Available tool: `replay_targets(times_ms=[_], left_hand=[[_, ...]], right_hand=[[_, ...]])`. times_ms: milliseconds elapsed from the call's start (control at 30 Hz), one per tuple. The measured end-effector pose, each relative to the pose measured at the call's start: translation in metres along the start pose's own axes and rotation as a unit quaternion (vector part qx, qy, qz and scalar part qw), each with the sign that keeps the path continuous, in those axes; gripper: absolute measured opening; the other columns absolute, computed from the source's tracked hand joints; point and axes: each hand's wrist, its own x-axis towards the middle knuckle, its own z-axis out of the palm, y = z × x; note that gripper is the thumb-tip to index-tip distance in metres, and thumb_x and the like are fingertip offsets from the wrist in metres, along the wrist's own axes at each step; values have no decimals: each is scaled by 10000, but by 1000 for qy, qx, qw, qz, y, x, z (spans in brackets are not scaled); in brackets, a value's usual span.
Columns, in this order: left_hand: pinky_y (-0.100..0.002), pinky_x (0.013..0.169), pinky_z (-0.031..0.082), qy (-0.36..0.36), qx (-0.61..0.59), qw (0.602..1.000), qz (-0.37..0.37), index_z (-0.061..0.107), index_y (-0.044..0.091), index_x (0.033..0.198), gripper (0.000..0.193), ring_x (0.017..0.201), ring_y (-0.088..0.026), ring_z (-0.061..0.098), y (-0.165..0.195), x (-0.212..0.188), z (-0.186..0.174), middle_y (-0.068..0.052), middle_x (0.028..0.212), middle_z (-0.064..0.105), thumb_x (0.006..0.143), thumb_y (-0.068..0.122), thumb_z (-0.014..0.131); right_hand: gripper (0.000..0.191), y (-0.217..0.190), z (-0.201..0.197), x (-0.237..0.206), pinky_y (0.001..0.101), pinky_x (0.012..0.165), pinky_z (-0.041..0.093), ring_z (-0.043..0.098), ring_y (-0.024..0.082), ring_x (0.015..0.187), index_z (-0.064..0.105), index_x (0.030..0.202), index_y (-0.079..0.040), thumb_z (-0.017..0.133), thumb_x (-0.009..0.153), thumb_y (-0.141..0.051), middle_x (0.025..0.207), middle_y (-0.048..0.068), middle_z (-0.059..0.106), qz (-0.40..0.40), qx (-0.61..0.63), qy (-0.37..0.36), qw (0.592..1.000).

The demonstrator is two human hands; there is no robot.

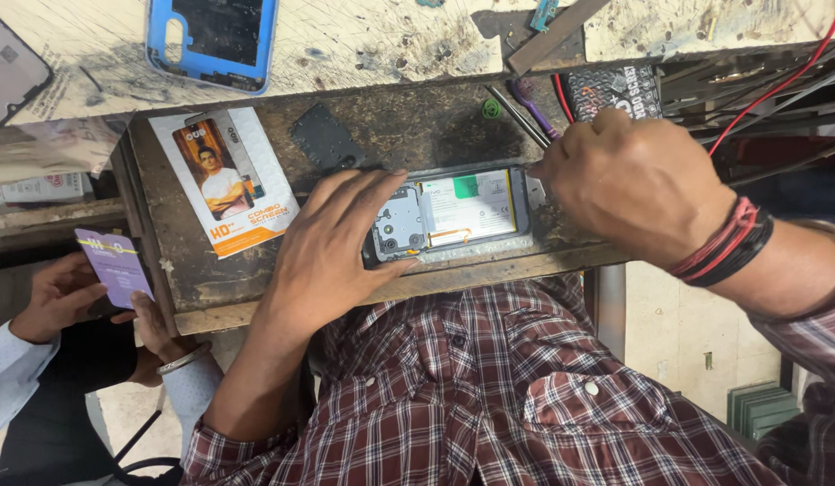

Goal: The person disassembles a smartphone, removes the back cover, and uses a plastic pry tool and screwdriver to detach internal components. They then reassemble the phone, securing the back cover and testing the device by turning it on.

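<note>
An opened phone (453,216) lies flat on a dark worn wooden bench (381,126), its back off, showing a white battery and a grey metal shield. My left hand (332,243) lies flat with fingers spread, pressing on the phone's left end. My right hand (633,180), with red and black bands at the wrist, is closed in a fist at the phone's right end; what it pinches is hidden. Purple-handled tweezers (525,103) rest just above.
A white and orange screen package (224,180) lies left of the phone, a dark flat panel (323,139) beside it. A blue phone case (210,36) sits on the scratched board above. At lower left another person's hands hold a purple card (116,265). Red wires (777,85) run at right.
</note>
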Motion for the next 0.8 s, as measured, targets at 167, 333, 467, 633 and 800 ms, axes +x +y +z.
replay_targets(times_ms=[167,333,467,633,800], left_hand=[[-475,1125,417,2,-2,1000,1,507,72,1456,973,1343,-360,510,0,0,-1,-166,1408,595,635,371,935],[-468,1136,413,8,-9,1000,12,505,62,1456,963,1344,-363,511,0,-1,-3,-172,1412,594,643,353,932],[-465,1129,408,9,-11,1000,14,506,58,1456,953,1347,-369,506,1,-2,-4,-179,1414,590,652,342,931],[-462,1135,411,10,-13,1000,12,504,65,1458,955,1353,-360,508,1,-2,-4,-171,1420,590,649,343,926],[-466,1125,418,5,-11,1000,10,499,68,1462,960,1349,-358,505,-1,-2,-3,-166,1417,590,652,359,925]], right_hand=[[137,5,-2,-1,268,627,581,628,146,826,745,884,-123,678,769,-155,855,-14,672,1,127,142,982],[151,0,-4,-1,266,691,595,620,155,824,738,907,-112,680,770,-137,835,-8,660,-4,93,176,980],[111,-2,-5,1,224,566,543,607,123,798,705,951,-125,606,950,-175,851,16,666,5,-39,25,999],[105,7,-6,0,271,623,577,645,167,779,702,851,-105,664,757,-130,816,8,648,-10,109,165,980],[72,4,-5,1,297,652,585,639,192,789,697,860,-96,660,799,-100,842,30,662,-31,120,147,981]])
